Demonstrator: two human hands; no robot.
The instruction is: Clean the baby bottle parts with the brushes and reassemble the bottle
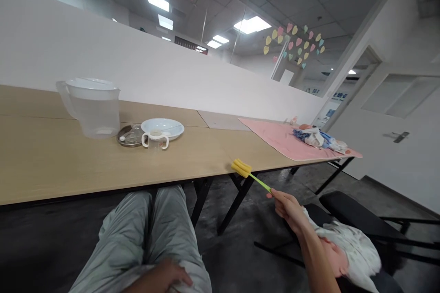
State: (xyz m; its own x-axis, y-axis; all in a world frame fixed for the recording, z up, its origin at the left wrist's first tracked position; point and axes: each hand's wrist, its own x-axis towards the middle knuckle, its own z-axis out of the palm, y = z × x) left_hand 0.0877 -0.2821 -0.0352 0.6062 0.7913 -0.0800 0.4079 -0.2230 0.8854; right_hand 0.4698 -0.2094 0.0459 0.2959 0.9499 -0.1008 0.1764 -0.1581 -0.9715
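My right hand (pixel 288 208) is closed on the thin green handle of a bottle brush (pixel 242 168). The brush's yellow sponge head points left, at the front edge of the table (pixel 85 165). In my lap lies my left hand (pixel 168 274), holding nothing that I can see; a finger is stretched out and the lower part is cut off by the frame. A small clear cup with two white handles (pixel 155 141) stands on the table, in front of a white plate (pixel 165 127). Beside them, a round metal dish (pixel 128 137) holds small clear parts.
A large translucent pitcher (pixel 98 110) with liquid stands at the left. Farther right, a pink cloth (pixel 271 136) bears a pile of clothes (pixel 318 138). What looks like a doll in white clothing (pixel 357 252) lies on a black chair (pixel 347 213) to my right.
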